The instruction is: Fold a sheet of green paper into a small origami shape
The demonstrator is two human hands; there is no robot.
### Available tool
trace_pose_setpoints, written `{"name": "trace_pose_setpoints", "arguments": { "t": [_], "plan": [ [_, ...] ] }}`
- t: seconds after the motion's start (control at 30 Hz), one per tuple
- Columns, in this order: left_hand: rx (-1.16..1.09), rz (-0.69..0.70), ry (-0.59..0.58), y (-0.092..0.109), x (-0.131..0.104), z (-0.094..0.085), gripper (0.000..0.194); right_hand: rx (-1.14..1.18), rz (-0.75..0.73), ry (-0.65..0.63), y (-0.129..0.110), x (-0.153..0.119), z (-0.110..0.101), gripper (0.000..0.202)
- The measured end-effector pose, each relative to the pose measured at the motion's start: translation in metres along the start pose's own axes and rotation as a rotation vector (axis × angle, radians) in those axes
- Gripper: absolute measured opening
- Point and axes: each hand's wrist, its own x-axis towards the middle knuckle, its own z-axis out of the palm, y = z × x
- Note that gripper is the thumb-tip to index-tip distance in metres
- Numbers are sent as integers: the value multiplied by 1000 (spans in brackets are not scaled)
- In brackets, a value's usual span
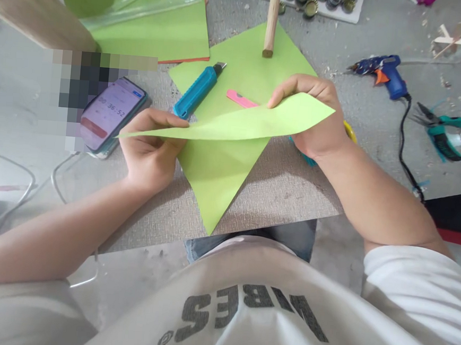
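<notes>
Left hand (pixel 151 153) and right hand (pixel 326 136) are both partly closed, and one piece of light green paper (pixel 234 127) is held between them, pinched near its left end by the left fingers and gripped near its right end by the right thumb and fingers. It is held above the work table (pixel 293 183), seen nearly edge-on and slightly curved. Beneath it, green paper with pointed corners (pixel 217 187) is spread; whether that is one sheet or two cannot be told. A teal utility knife (pixel 197 91), its blade partly out, is laid aslant across it, just beside the left fingertips. A pink strip (pixel 240 98) is partly covered by the held paper, and a wooden stick (pixel 271 24) is seen beyond it. Something yellow (pixel 350 132) is mostly hidden behind the right hand. To the left, a running time is displayed on a phone (pixel 109 115). Farther off, green sheets (pixel 185 38) and bottle caps (pixel 310 7) are placed, with a blue glue gun (pixel 382 73) and teal-handled pliers (pixel 445 131) to the right.
</notes>
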Motion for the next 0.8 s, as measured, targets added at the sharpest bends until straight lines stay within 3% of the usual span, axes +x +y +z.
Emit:
{"name": "trace_pose_setpoints", "arguments": {
  "t": [0.13,0.33,0.4,0.5,0.6,0.7,0.77,0.8],
  "plan": [
    [-44,-7,-26,12,-2,5,40,-17,-86,-27,-4,0,-2,39],
    [-314,-172,-83,41,8,7,28,-13,-153,-156,-24,-14,2,25],
    [-343,-367,-251,54,19,5,43,-12,-114,-250,-30,-22,5,20],
    [-333,-736,-630,73,36,2,77,14,-96,-428,-36,-35,11,19],
    [-307,-939,-900,88,48,-8,94,41,-150,-478,-39,-42,15,15],
    [-301,-1029,-1020,99,48,-24,96,73,-206,-389,-41,-40,15,14],
    [-345,-978,-931,105,38,-33,104,129,-242,-346,-42,-35,12,24],
    [-381,-962,-948,108,29,-35,115,160,-252,-329,-44,-33,10,31]
  ]
}}
